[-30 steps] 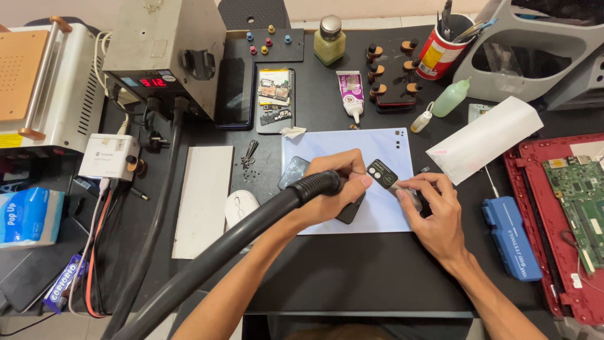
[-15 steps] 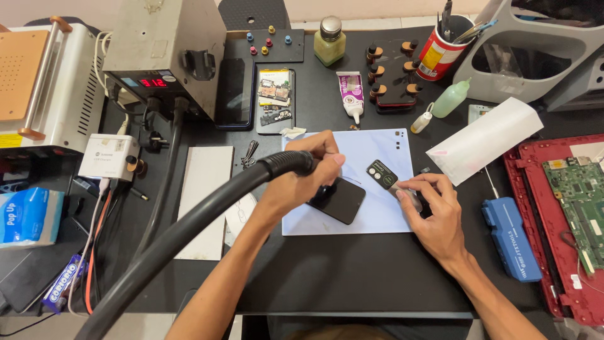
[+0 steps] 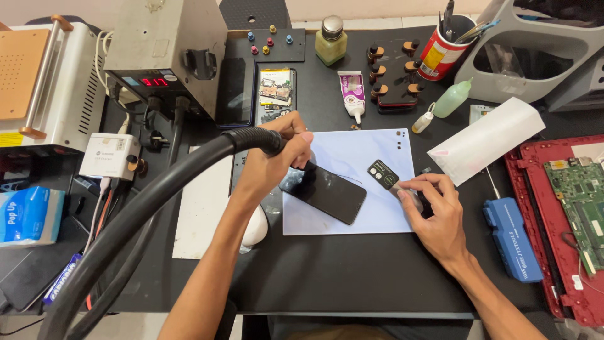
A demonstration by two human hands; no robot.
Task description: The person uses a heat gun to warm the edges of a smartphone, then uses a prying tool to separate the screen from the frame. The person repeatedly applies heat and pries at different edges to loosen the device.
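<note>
The left hand (image 3: pixel 277 157) is closed around the end of a thick black ribbed hose (image 3: pixel 157 201), its grip wrapped tight on the handle, with the nozzle end pointing down at the upper left corner of a black rectangular phone (image 3: pixel 327 192). The phone lies tilted on a pale blue rectangular work mat (image 3: pixel 384 148) in the middle of the black tabletop (image 3: pixel 352 271). Whether the nozzle actually touches the phone cannot be told, since the fingers hide the tip.

The right hand (image 3: pixel 434 211) rests on the mat's right edge, thumb and forefinger pinched shut on a slim tool whose tip sits against a small black camera-cover plate (image 3: pixel 382 174) (two round lens holes show on it). That plate lies just beside the phone's right end, apart from it.

The hose runs back toward a grey metal box station with a red digital readout (image 3: pixel 165 50) at the upper left. A blue plastic screwdriver case (image 3: pixel 511 236) lies near the right wrist, and a folded white paper sheet (image 3: pixel 484 138) sits above it. A red tin can holding tools (image 3: pixel 440 50) stands at the back.
</note>
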